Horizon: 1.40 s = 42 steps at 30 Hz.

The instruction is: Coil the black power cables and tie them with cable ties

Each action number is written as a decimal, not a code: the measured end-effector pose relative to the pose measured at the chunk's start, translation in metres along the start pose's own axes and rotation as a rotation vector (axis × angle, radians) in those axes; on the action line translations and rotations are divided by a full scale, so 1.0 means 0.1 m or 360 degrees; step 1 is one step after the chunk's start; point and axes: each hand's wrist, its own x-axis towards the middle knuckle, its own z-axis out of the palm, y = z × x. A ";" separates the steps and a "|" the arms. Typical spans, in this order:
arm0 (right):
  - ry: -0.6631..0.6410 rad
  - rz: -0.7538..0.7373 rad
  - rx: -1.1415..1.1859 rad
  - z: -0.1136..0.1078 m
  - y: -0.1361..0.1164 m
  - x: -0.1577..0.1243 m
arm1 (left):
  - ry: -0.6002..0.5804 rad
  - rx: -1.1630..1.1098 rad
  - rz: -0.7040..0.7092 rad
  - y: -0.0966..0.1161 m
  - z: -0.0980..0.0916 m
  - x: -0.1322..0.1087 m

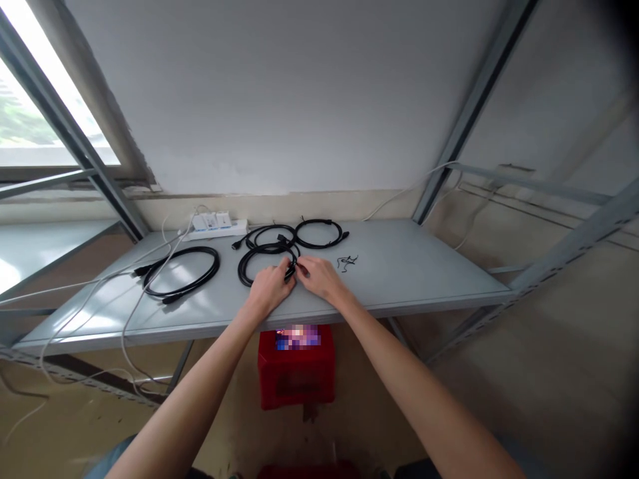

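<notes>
A coil of black cable (242, 271) lies near the front of the grey shelf (399, 279). My left hand (271, 286) is closed on the coil's right front side, fingers wrapped round the bundled strands. Against that same side, my right hand (318, 275) makes a pinch with thumb and fingertips; whatever is between them is too small to make out. Just right of it lie several short black ties (346, 262) in a loose heap. Behind, two more coiled black cables touch or overlap, one at the back right (319, 247).
Another black cable coil (216, 267) rests at the left, with white cords crossing it. A white power strip (214, 231) with plugged-in adapters stands by the wall. Metal posts (459, 133) frame the shelf. Below the front edge is a red stool (297, 372).
</notes>
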 end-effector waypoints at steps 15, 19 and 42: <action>0.0038 -0.0016 0.0024 -0.01 0.02 -0.02 | 0.0078 -0.0154 0.0058 0.01 -0.05 -0.03; 0.0223 0.0094 0.0043 -0.01 0.02 -0.02 | 0.0074 -0.0083 0.0051 0.02 -0.06 -0.03; 0.0139 -0.0018 0.0039 0.04 0.03 0.01 | -0.0078 0.0034 0.0059 0.04 -0.09 -0.01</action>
